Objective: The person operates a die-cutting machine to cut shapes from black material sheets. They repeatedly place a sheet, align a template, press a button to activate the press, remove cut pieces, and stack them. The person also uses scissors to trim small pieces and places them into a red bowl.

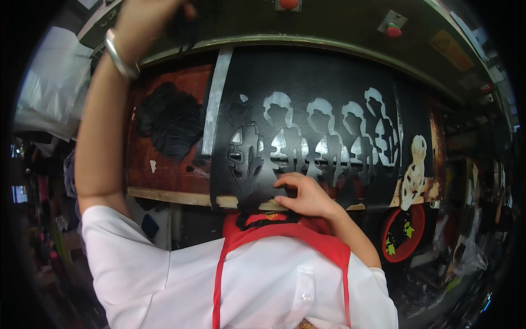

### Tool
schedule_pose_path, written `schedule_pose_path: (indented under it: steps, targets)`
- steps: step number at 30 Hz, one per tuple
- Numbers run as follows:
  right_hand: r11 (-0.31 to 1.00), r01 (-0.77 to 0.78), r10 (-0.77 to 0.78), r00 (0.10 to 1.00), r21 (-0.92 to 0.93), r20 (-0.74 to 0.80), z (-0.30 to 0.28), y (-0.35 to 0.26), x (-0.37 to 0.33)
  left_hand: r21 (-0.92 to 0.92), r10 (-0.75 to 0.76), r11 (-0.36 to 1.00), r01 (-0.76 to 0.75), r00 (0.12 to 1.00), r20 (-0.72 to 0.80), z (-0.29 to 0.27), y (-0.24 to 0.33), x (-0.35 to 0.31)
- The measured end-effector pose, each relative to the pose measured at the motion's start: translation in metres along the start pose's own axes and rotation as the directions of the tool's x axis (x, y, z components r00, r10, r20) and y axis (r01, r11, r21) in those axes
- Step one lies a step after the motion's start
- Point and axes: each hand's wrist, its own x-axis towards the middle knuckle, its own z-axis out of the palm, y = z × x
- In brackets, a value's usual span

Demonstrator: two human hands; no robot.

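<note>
- The right hand [307, 193] rests near the front edge of a black sheet [307, 82] from which rows of shapes have been cut out; its fingers are curled and lie on the sheet's lower margin, the thumb tucked below, so it looks to be pinching that edge.
- The black sheet lies spread over a worn reddish-brown table [175, 175], covering its middle and right part and curving up toward the machine behind; pale surface shows through the cut-out openings [323, 137].
- The left hand [148, 22] is raised high at the upper left, with a metal bangle [120, 55] on the wrist. It is closed about something dark at the top of the machine frame, though what exactly it grips is too dim to tell.
- On the bare left part of the table sits a heap of black scrap pieces [170, 123], well apart from the right hand.
- A pale strip [218, 98] runs upright along the left edge of the sheet.
- At the right end of the table lies a cream-coloured cutting piece [413, 170], just beside the sheet.
- Below it a round red tub [402, 236] holds dark scraps with bits of yellow-green.
- Two red buttons [289, 4] show on the green machine frame [329, 46] above.
- The person wears a white shirt [164, 274] with a red apron [274, 236].
</note>
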Motion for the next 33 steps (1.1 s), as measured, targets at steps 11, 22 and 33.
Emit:
schedule_pose_path:
  steps: [11,22,33]
  targets:
    - [0.535,-0.318,0.025,0.932,0.783,0.362,0.027,0.051,0.05,-0.133,0.382,0.924,-0.359,0.873,0.302,0.15,-0.054,-0.298]
    - [0.919,-0.321,0.221,0.899,-0.227,-0.377,0.083,0.05,0.047,-0.795,-0.383,0.603,-0.066,0.85,-0.361,0.013,-0.054,-0.078]
    - [0.907,-0.237,0.109,0.93,-0.347,-0.35,0.08,0.055,0.044,-0.538,-0.105,0.842,-0.038,0.967,-0.231,-0.154,0.028,-0.027]
